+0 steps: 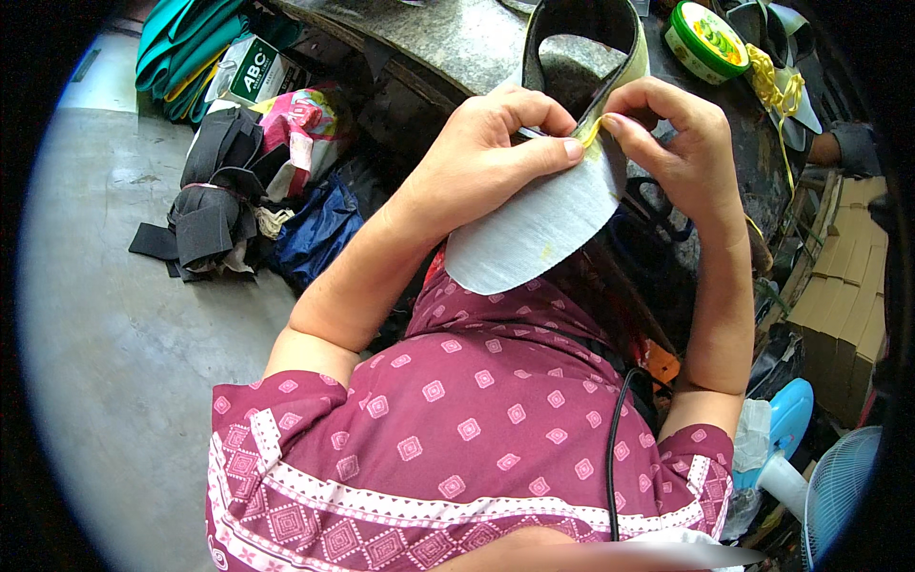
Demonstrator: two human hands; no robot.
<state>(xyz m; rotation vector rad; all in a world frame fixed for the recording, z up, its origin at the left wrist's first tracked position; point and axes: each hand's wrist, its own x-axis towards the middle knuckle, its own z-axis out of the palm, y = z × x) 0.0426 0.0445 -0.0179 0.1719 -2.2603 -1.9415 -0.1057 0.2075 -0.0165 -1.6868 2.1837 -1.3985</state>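
left hand (496,143): fingers pinched narrow on the top edge of the grey insole piece (534,229), thumb flat on its face.
right hand (667,143): thumb and forefinger closed on the yellow strip (591,132) right where it meets the insole edge.
insole piece: held in the air over the near edge of the stone surface (457,38), toe end hanging toward the lap; not resting on anything.
black strap loop (581,29): rises from the pinch point, arching over the surface behind.
step: looks like seating or peeling the yellow strip along the edge; which one I can't tell, the fingertips cover the seam.
how to do it well: keep both pinches close together, left thumb as backstop, work in short bites along the curve, keep the piece taut so the edge doesn't buckle.
watch: glue tin (707,40) at the far right of the surface, well apart, no snag risk.
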